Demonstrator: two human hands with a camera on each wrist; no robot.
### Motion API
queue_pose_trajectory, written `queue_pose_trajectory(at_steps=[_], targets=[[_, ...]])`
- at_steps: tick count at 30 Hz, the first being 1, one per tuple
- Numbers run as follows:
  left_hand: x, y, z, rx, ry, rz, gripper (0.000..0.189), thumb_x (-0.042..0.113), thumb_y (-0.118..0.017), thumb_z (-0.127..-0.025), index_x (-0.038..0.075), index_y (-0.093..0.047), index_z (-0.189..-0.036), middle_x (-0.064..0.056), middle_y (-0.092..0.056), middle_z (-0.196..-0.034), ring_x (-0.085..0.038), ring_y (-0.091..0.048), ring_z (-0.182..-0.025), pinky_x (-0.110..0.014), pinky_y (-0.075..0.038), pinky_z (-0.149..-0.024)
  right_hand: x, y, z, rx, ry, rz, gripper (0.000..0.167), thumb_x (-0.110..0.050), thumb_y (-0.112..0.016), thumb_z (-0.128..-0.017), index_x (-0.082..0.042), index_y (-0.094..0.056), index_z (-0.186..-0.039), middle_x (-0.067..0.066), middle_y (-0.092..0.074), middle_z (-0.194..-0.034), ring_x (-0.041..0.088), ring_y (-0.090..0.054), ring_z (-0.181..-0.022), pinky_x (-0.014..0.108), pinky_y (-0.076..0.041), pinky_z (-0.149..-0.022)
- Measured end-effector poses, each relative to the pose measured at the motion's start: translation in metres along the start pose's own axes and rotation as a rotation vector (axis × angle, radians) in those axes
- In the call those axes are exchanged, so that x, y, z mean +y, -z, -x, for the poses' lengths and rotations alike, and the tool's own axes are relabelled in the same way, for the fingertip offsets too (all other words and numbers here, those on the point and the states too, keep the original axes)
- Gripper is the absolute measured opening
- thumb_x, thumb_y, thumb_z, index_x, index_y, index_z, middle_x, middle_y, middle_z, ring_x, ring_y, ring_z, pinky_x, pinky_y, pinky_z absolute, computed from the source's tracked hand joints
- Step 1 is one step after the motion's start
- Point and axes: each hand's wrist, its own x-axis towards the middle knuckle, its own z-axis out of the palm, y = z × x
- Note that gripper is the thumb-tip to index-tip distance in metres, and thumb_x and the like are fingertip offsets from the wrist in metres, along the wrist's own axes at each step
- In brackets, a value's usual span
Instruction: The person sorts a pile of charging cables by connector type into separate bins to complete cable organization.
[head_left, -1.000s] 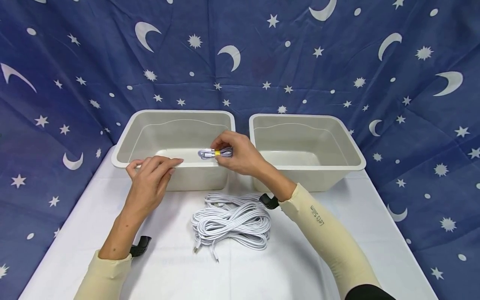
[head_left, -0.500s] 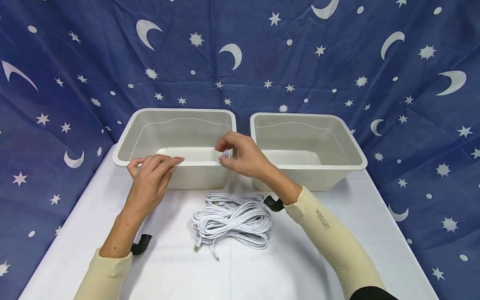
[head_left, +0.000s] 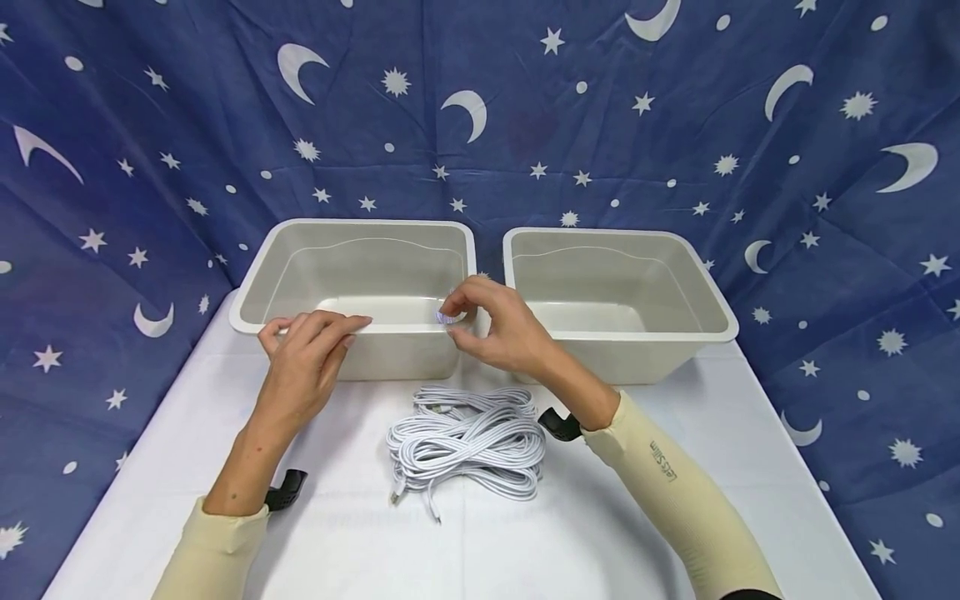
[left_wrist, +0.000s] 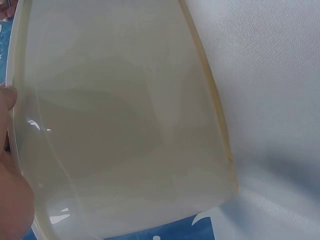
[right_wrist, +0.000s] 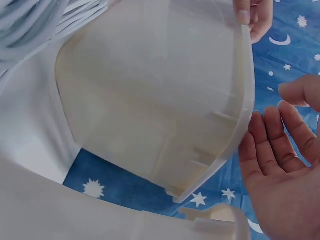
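My left hand grips the near rim of the left bin, a deep off-white plastic tub, with fingers over the rim and thumb outside. Above that bin's near right corner is my right hand, thumb and fingers parted in a loose curve. The right wrist view shows no object between those fingers. Inside the bin, just past the right fingertips, a small part of a purplish-white coiled cable shows; the hand and rim hide the remainder. The left wrist view is mostly the bin's outer wall.
A matching off-white bin stands to the right, with a narrow gap between the two. In front of them, large white cable coils lie on the white tablecloth. A blue star-and-moon cloth hangs behind.
The right hand has let go of the small tied cable, which has dropped into the left bin. That hand has drawn slightly right and toward me. The left hand keeps its place.
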Motion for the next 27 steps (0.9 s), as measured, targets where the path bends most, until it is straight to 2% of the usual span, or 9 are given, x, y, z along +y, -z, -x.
queue_pose_trajectory(at_steps=[5, 10, 16, 21, 27], targets=[[0.002, 0.000, 0.000, 0.013, -0.002, 0.009, 0.036, 0.001, -0.070, -0.100, 0.023, -0.077, -0.129, -0.001, -0.070, -0.107, -0.026, -0.062, -0.100, -0.061, -0.021, -0.101, -0.004, 0.002, 0.009, 0.005, 0.018, -0.014, 0.023, 0.001, -0.077, -0.085, -0.005, -0.074, -0.107, 0.008, -0.072, -0.104, 0.023, -0.067, -0.095, 0.039, -0.056, -0.089], [0.002, 0.001, -0.001, 0.015, -0.001, 0.015, 0.036, 0.002, -0.069, -0.101, 0.023, -0.077, -0.128, -0.001, -0.070, -0.106, -0.026, -0.062, -0.099, -0.061, -0.022, -0.101, -0.006, 0.003, 0.017, 0.005, 0.005, 0.003, 0.024, -0.001, -0.076, -0.087, -0.006, -0.075, -0.111, 0.000, -0.072, -0.107, 0.017, -0.068, -0.101, 0.035, -0.055, -0.094], [0.001, 0.001, 0.000, -0.017, 0.014, -0.013, 0.033, 0.006, -0.068, -0.103, 0.023, -0.076, -0.129, 0.000, -0.069, -0.109, -0.025, -0.062, -0.102, -0.061, -0.021, -0.103, -0.003, 0.004, 0.028, 0.007, -0.003, -0.022, 0.026, -0.001, -0.076, -0.088, -0.008, -0.075, -0.112, 0.000, -0.073, -0.109, 0.015, -0.067, -0.102, 0.035, -0.056, -0.093], [0.001, 0.001, 0.000, -0.006, 0.016, -0.003, 0.034, 0.004, -0.070, -0.101, 0.023, -0.077, -0.128, 0.000, -0.070, -0.108, -0.025, -0.062, -0.101, -0.060, -0.022, -0.103, -0.002, 0.003, 0.037, -0.021, 0.012, -0.062, 0.027, 0.002, -0.075, -0.088, -0.009, -0.074, -0.113, 0.004, -0.072, -0.110, 0.017, -0.067, -0.102, 0.037, -0.057, -0.092], [0.001, 0.002, -0.001, -0.015, 0.012, -0.010, 0.034, 0.004, -0.069, -0.102, 0.023, -0.077, -0.129, -0.001, -0.070, -0.109, -0.025, -0.062, -0.101, -0.060, -0.021, -0.103, -0.002, -0.001, 0.048, -0.042, 0.021, -0.077, 0.027, 0.001, -0.075, -0.088, -0.010, -0.073, -0.113, 0.002, -0.072, -0.112, 0.019, -0.068, -0.103, 0.035, -0.057, -0.092]])
